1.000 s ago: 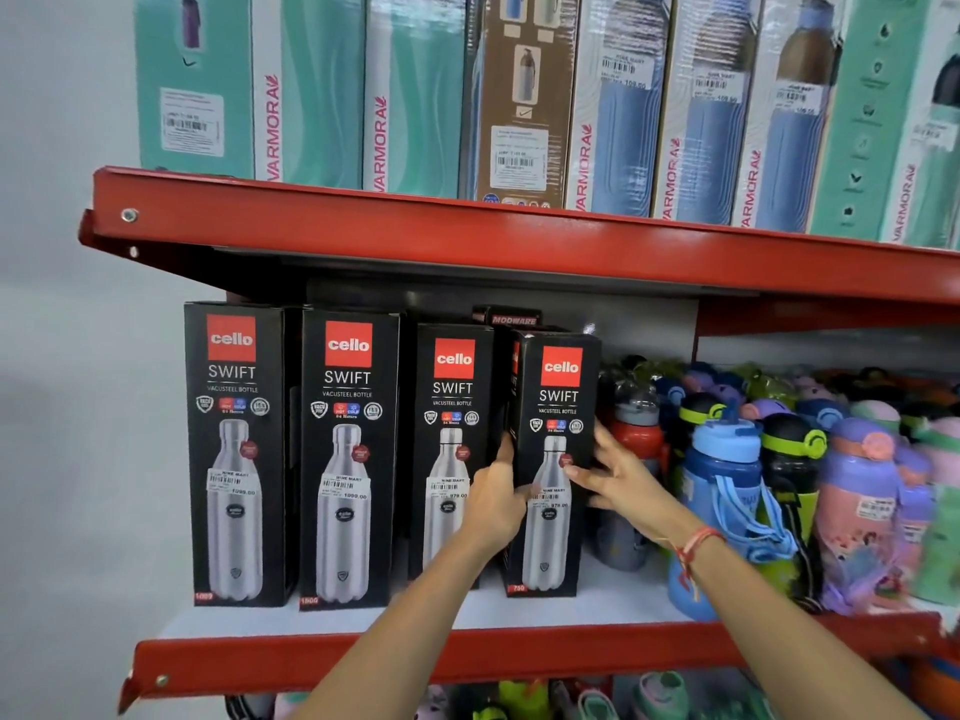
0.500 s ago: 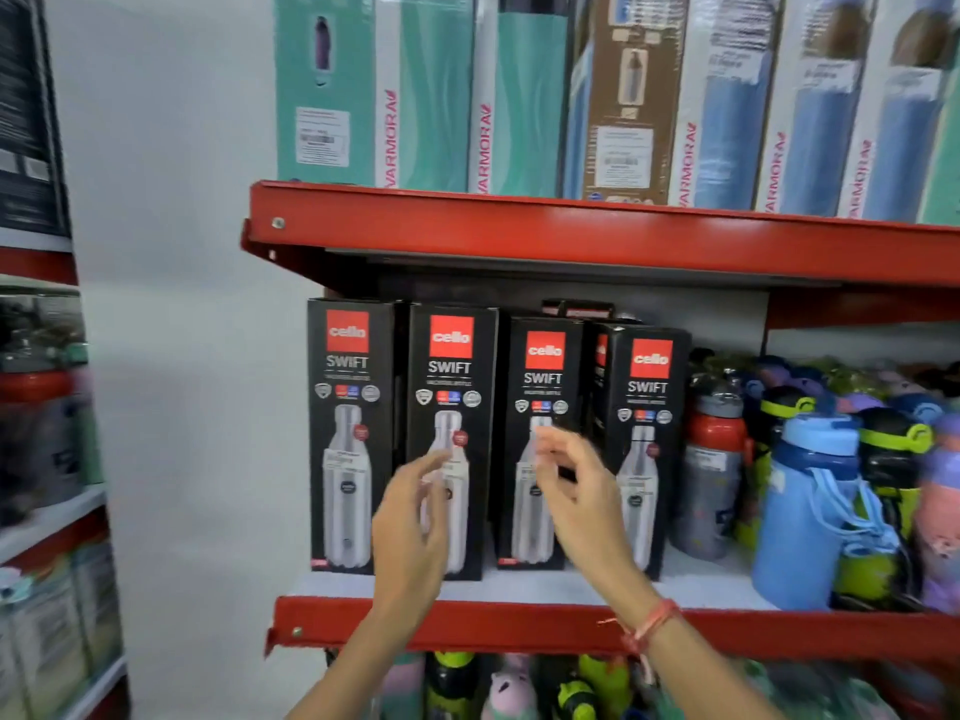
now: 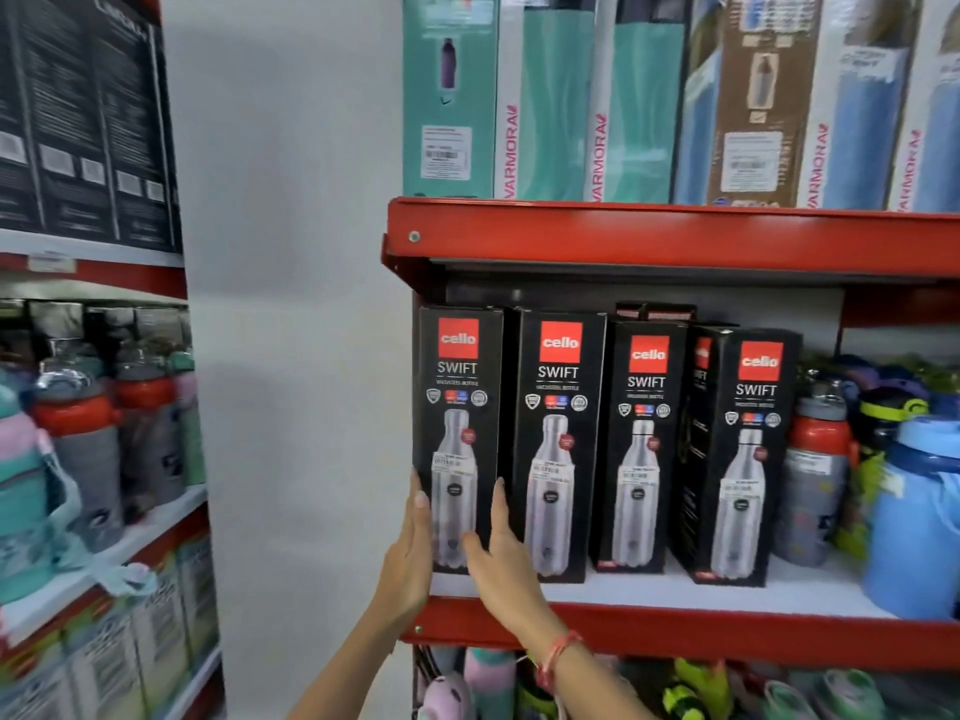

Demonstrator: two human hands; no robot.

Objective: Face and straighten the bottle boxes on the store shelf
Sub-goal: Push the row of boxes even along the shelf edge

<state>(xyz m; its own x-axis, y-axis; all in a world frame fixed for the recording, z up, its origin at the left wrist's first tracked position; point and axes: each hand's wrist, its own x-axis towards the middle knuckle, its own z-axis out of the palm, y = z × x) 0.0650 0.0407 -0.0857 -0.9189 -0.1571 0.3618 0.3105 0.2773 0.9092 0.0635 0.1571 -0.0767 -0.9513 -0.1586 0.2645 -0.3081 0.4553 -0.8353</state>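
Observation:
Several black bottle boxes stand in a row on the white shelf board (image 3: 727, 589). My left hand (image 3: 410, 553) lies flat against the left side of the leftmost box (image 3: 460, 387), low down. My right hand (image 3: 501, 558) grips the same box's lower right edge, its fingers in the gap beside the second box (image 3: 558, 407) and its thumb across the front. The third box (image 3: 644, 433) faces forward. The rightmost box (image 3: 753, 449) stands turned, so its left side panel shows. Another dark box top pokes up behind the row.
Loose red-capped (image 3: 815, 470) and blue (image 3: 909, 522) bottles crowd the shelf right of the boxes. Tall teal and blue cartons (image 3: 550, 96) fill the red shelf above (image 3: 675, 236). More bottles hang below. A white wall (image 3: 291, 356) separates a second shelving unit (image 3: 78, 433) on the left.
Both hands have left the rightmost box and travelled left along the row to the leftmost box, now holding it. The view has swung left, bringing the neighbouring shelving unit into sight.

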